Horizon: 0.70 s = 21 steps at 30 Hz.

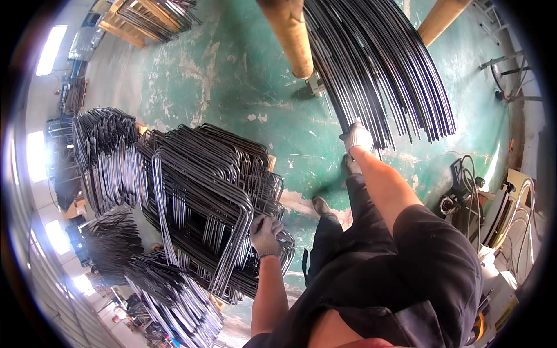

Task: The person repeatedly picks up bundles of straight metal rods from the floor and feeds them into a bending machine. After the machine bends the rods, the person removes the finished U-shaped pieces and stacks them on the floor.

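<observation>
The gloved left hand [266,235] grips one bent metal frame [232,243] atop a stack [197,191]; the gloved right hand [357,138] clasps straight rods in a bundle [383,69], too many to count.

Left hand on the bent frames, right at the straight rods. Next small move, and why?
Probably close the right hand on one rod end and draw it clear of the rods: it is at their lower ends, while the left hand rests on the frames.

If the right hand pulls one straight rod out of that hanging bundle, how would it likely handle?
The rods are long, thin metal that sag in an arc, so one would probably flex and whip. Their glossy finish looks slick, though the gloved right hand should help the grip. Packed neighbours may drag along.
</observation>
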Available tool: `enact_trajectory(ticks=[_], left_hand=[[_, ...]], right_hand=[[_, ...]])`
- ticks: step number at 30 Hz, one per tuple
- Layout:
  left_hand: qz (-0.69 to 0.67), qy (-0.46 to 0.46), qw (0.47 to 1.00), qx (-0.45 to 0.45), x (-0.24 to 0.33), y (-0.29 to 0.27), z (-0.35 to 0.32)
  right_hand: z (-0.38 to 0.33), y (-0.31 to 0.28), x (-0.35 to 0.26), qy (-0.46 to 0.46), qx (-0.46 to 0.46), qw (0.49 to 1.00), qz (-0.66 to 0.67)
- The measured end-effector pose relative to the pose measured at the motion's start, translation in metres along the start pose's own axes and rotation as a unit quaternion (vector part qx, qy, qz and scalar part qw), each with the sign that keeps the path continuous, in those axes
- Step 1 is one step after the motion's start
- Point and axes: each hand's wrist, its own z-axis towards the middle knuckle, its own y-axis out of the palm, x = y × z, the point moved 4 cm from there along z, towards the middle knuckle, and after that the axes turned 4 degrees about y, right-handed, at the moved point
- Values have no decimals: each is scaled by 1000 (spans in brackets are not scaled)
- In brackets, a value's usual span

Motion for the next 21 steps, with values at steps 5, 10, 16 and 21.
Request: enact_trajectory(ticks=[5,10,16,21], left_hand=[[33,0,999,-33,6,61,-13],[59,-23,995,-72,-3,125,-41],[92,-15,989,-116,15,188,-79],[83,4,986,-146,19,194,-86]], right_hand=[[20,-26,13,-30,-62,995,-68],[32,-44,21,-91,-134,984,-79],[45,-45,55,-47,-287,925,246],[14,-81,62,31,-396,745,536]])
